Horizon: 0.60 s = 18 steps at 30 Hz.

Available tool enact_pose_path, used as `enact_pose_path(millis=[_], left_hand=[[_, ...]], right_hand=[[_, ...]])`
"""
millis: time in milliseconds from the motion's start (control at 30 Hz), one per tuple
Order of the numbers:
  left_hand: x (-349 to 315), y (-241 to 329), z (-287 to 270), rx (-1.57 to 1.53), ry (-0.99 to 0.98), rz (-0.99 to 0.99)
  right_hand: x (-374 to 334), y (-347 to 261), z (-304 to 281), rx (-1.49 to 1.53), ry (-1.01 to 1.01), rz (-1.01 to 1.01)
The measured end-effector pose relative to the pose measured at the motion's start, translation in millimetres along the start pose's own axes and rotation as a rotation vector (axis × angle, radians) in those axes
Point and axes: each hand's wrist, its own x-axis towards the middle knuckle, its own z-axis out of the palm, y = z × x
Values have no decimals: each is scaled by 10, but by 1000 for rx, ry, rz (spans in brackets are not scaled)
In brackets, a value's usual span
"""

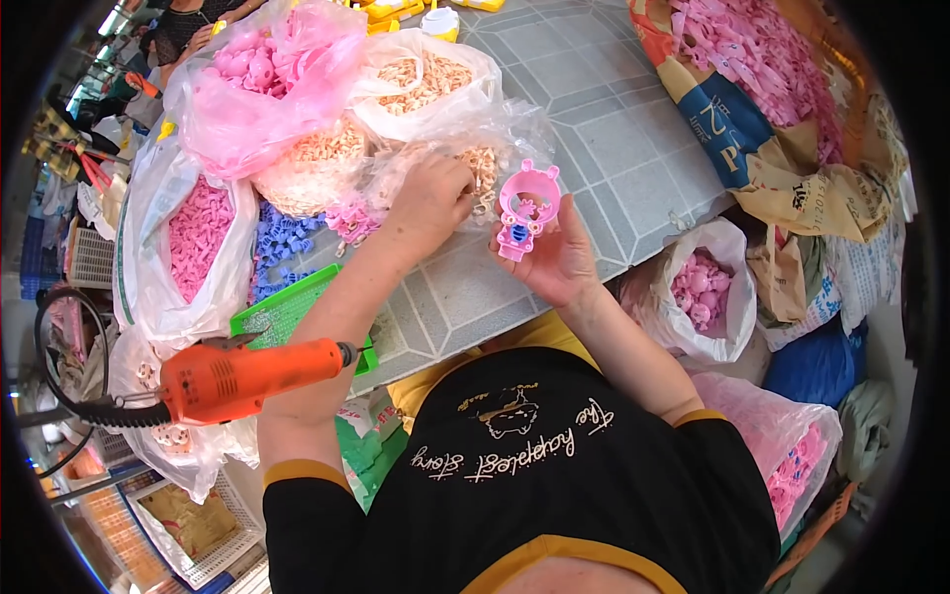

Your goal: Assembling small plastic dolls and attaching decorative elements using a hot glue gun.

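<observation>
My right hand [559, 262] grips a pink plastic toy housing [531, 193] shaped like a small eared animal, with a round ring on top. A blue piece [519, 234] and smaller parts sit in its lower half. To the left, my left hand [432, 195] reaches to a clear bag of small beige plastic parts [482, 178]. Its fingers are bent and pressed together at the bag's opening; what they hold is hidden. An orange electric screwdriver [252, 378] hangs by its cord above my left forearm.
Bags of pink parts [201, 238] and beige parts [426, 84] crowd the table's left side. Loose blue parts [282, 238] lie by a green tray [287, 307]. Right of the table stand a sack of pink pieces [762, 59] and a white bag [732, 332]. Another person [188, 30] sits at the far left.
</observation>
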Motion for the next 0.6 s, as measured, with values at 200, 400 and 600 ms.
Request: enact_pose_path(millis=[200,400,600], left_hand=[[-42,121,-60,-453,22,-437],[-189,89,-288,-981,97,-710],[-422,141,-508,-1316,250,-792]], right_hand=[[-14,-2,18,-19,8,-5],[-5,28,-9,-54,-8,-2],[-103,79,-34,-294,10,30]])
